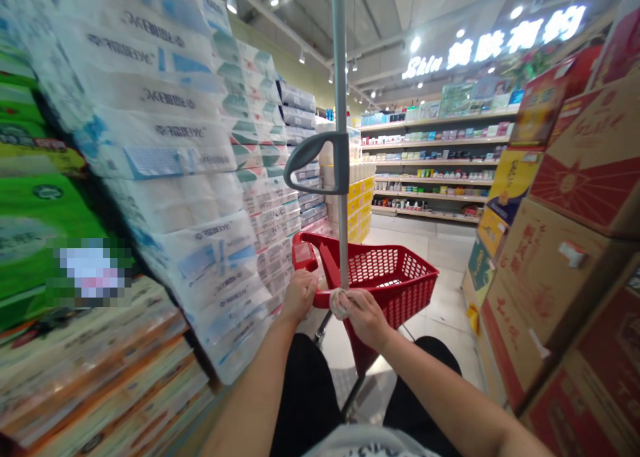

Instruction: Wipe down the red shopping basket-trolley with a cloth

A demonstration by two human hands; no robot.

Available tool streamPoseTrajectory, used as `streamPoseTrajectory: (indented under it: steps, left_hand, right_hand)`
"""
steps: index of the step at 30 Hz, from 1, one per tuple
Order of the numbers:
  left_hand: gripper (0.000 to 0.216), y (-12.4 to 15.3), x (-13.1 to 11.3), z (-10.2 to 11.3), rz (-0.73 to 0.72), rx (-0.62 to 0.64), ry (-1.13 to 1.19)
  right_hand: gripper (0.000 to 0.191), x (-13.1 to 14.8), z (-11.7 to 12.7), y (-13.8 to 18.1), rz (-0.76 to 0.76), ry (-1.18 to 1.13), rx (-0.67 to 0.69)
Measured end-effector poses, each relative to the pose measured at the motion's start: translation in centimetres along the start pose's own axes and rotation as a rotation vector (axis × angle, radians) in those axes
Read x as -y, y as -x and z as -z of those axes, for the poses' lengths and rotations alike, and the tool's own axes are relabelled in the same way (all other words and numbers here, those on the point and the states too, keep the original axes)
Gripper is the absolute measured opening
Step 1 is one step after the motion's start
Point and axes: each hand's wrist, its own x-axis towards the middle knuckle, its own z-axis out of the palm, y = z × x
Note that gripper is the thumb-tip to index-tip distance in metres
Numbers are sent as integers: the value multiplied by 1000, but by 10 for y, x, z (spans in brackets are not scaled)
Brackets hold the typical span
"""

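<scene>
A red plastic shopping cart [395, 270] with a perforated basket stands in front of me. My left hand [301, 293] is closed round the left part of its red handle bar [323, 299]. Farther right on the same bar, my right hand [369, 315] is closed, its fingers against a pale, crumpled or wound thing [339, 303] at the bar; what that is I cannot make out. Close by the hands a grey pole [341, 237] rises upright, with a dark grey loop grip [316, 165] partway up. The basket's near inside is hidden.
Tall stacks of wrapped paper rolls [165, 130] line the left side, with green packs [45, 217] nearer me. Cardboard cartons [535, 270] are piled on the right. Pale floor [440, 243] runs between them towards product shelves [435, 160]. Yellow packs [359, 210] stand ahead.
</scene>
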Motion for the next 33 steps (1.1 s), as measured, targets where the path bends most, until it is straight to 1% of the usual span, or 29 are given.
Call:
streamPoseTrajectory:
  steps: [5,9,10,13,15,18,21,24,27,31,33]
  left_hand:
    - [44,-4,1,-6,-20,4,-6]
    - [42,-4,3,-9,-36,-6,-14]
    - [41,-4,3,-8,-41,-9,-20]
    - [38,-5,3,-7,-56,-20,-86]
    - [35,-5,-2,-8,-55,-15,-211]
    - [29,0,-21,-13,-39,13,-432]
    - [26,6,-39,-20,-48,26,-501]
    - [26,5,-45,-25,-33,31,-513]
    - [29,3,-40,-27,-40,1,-503]
    - [29,8,-32,-30,-126,-60,-452]
    - [30,12,-31,-32,-155,-77,-423]
  right_hand:
    - [33,3,0,-16,-67,23,36]
    - [36,3,0,-9,-53,9,-35]
    - [35,2,1,-8,-46,-5,-37]
    - [29,-4,5,-10,-23,-17,13]
    - [26,-8,4,-14,-21,5,15]
    - [24,-11,-3,-14,-38,3,-49]
    - [21,-11,-9,-10,-95,-53,-101]
    - [21,-11,-6,-15,-127,-70,-72]
    - [23,-8,-3,-20,-136,27,-25]
    - [31,0,-7,-12,-165,167,-22]
    - [29,3,-9,-12,-169,194,0]
